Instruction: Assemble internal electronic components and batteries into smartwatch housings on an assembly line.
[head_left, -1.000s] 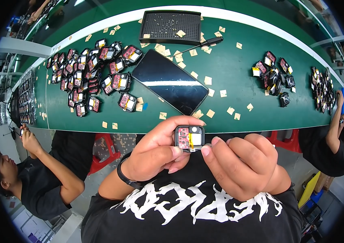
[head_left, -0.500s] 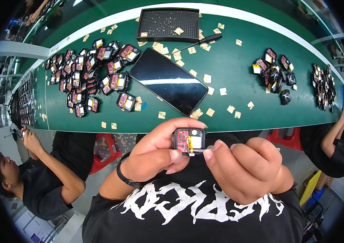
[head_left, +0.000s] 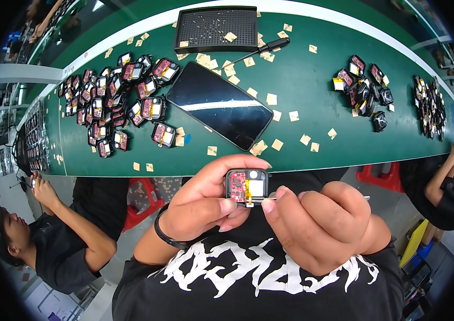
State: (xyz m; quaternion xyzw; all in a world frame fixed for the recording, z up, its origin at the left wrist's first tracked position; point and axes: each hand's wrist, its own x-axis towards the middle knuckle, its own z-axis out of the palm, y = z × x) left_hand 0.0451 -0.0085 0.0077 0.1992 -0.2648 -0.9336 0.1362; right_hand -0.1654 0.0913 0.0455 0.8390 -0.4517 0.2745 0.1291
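- Square electronic module (head_left: 247,186), one, is sitting open-faced in front of the person's chest, below the table's near edge; a red circuit board and a pale rectangular cell are showing inside its black frame.
- Left hand (head_left: 205,202) is pinching the module's left side between thumb and fingers.
- Right hand (head_left: 320,224) is curling closed around a thin metal tool (head_left: 266,198), whose tip is touching the module's lower right edge.
- Green table (head_left: 302,80) is curving above, matte and smooth.
- One glossy black phone (head_left: 219,104) is lying flat at its middle.
- Dozens of similar modules are piling up in a left heap (head_left: 120,99); roughly ten are sitting in a right cluster (head_left: 360,91).
- Many small tan paper squares (head_left: 276,144) are lying scattered about.
- One black perforated tray (head_left: 215,28) is resting at the far edge, one black-handled screwdriver (head_left: 262,49) beside it.
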